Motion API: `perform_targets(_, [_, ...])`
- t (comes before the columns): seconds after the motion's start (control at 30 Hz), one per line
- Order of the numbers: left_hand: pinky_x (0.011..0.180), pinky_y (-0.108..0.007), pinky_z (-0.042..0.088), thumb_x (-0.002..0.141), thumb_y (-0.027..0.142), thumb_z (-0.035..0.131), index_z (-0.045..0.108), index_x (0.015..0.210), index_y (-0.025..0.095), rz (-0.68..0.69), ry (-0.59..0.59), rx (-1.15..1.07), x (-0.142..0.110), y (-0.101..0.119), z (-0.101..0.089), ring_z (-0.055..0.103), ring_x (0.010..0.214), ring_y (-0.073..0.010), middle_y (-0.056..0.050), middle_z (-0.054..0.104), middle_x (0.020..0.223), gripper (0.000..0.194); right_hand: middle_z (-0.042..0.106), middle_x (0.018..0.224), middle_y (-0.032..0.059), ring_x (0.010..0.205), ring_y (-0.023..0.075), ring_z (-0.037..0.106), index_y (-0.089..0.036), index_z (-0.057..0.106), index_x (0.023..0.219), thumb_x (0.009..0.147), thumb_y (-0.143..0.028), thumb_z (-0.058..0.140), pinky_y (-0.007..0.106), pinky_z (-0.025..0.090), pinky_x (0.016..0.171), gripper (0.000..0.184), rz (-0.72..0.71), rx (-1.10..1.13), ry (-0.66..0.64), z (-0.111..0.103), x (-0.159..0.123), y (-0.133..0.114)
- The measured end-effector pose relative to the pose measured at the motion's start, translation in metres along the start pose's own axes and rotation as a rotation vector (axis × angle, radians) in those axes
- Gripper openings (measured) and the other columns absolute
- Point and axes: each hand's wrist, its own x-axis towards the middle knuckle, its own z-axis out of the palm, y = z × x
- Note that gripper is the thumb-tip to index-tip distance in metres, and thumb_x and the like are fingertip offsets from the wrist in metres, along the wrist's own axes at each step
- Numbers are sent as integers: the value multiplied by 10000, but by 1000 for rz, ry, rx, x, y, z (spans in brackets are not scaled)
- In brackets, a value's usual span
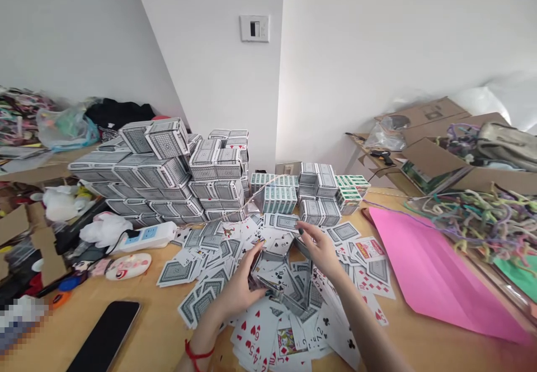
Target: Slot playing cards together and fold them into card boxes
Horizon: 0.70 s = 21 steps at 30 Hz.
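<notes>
A low ring of folded playing cards [286, 299] stands on the loose cards, its walls enclosing an open middle. My left hand [240, 287] curves round its left side, the fingers at the back and the thumb near the front wall. On the far right corner, my right hand [321, 249] grips the card wall with bent fingers; its fingertips are partly hidden. Face-up playing cards [255, 333] fan out in front, and patterned backs [178, 271] show to the left. More loose cards [344, 231] lie right of my right hand.
Stacked card blocks [168, 137] rise at the back left; smaller blocks [321, 210] and green-white card boxes [280, 198] stand behind the cards. A phone [104, 335], power strip [146, 236] and white oval case [128, 267] lie left. Pink paper [440, 282] and pipe cleaners [482, 221] lie right.
</notes>
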Motion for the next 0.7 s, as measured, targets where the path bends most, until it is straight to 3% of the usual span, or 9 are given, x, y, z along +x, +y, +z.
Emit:
perform_targets(0.13, [1094, -422, 179, 712, 73, 467, 108, 1408, 275, 90, -63, -69, -1, -8, -3, 137, 1350, -258, -21, 133, 1491, 808, 660, 991, 86, 938, 217, 592, -202, 638, 977, 844, -309, 433, 352, 443, 846, 265, -116, -280, -149, -4, -33, -41])
perform_targets(0.23, [1100, -418, 147, 601, -10, 414, 131, 1403, 274, 131, -140, -130, 2, -11, -8, 126, 1351, -247, -3, 147, 1487, 896, 664, 960, 102, 911, 234, 595, -187, 631, 987, 837, -276, 463, 324, 455, 771, 242, -118, -496, -341, 16, -60, -65])
perform_targets(0.37, [1100, -394, 141, 558, -51, 343, 282, 1353, 273, 124, -134, -74, 12, -11, -10, 232, 1317, -205, -1, 278, 1432, 860, 684, 830, 98, 750, 221, 636, -163, 630, 883, 810, -157, 473, 262, 422, 623, 173, -18, -779, -553, 42, -72, -69])
perform_targets(0.53, [1039, -362, 282, 583, -50, 338, 387, 1286, 262, 145, -79, -67, 21, -8, -6, 384, 1205, -187, -39, 451, 1247, 770, 695, 792, 65, 725, 194, 644, -193, 635, 835, 837, -142, 418, 236, 380, 594, 222, 32, -738, -522, 31, -66, -62])
perform_targets(0.63, [1022, -364, 305, 570, -52, 357, 409, 1263, 259, 175, -70, -82, 22, -6, -3, 379, 1202, -198, -51, 440, 1234, 760, 696, 806, 47, 748, 195, 641, -210, 640, 885, 857, -174, 379, 245, 394, 617, 265, 31, -617, -447, 16, -64, -60])
perform_targets(0.7, [1051, -375, 258, 556, -59, 379, 414, 1254, 259, 212, -124, -102, 22, -4, -1, 303, 1262, -212, -50, 382, 1307, 768, 696, 854, 49, 780, 198, 638, -211, 637, 936, 862, -192, 361, 253, 411, 644, 287, 37, -542, -398, 7, -64, -59])
